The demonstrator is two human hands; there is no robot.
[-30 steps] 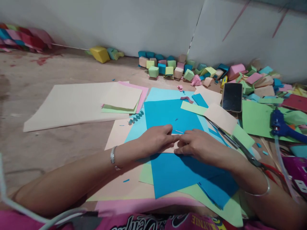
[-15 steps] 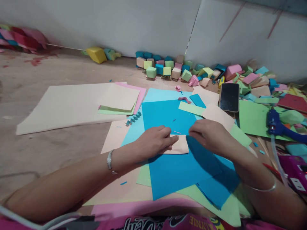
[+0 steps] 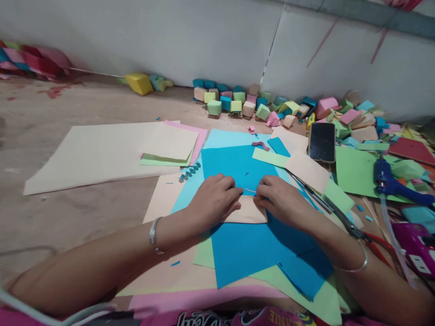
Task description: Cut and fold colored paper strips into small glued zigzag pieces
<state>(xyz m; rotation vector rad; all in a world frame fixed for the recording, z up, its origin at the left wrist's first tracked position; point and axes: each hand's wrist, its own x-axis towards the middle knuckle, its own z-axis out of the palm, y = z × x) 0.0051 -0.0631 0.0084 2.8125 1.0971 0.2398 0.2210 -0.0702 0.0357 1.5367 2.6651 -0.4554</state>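
Note:
A small folded piece of peach paper (image 3: 249, 213) lies on a large blue sheet (image 3: 246, 253). My left hand (image 3: 217, 197) is closed at the paper's upper left, fingers bent over its far edge. At the upper right corner, my right hand (image 3: 280, 199) pinches the same edge with curled fingers. Both hands partly hide the paper. Just beyond them, a thin pink scrap (image 3: 250, 190) rests on the blue sheet. Scissors (image 3: 350, 222) with red handles lie beside my right forearm, which partly covers them.
Wide cream paper (image 3: 102, 147) lies at the left. Several small paper blocks (image 3: 226, 103) line the wall. On the right are a phone (image 3: 322, 142), a blue glue gun (image 3: 382, 176) with its glue stick, a magenta object (image 3: 413, 246) and scattered coloured paper.
My right hand has moved left onto the peach paper's corner, and its fingers now grip there. My left index finger has drawn back and curled. The scissors have come into clearer view.

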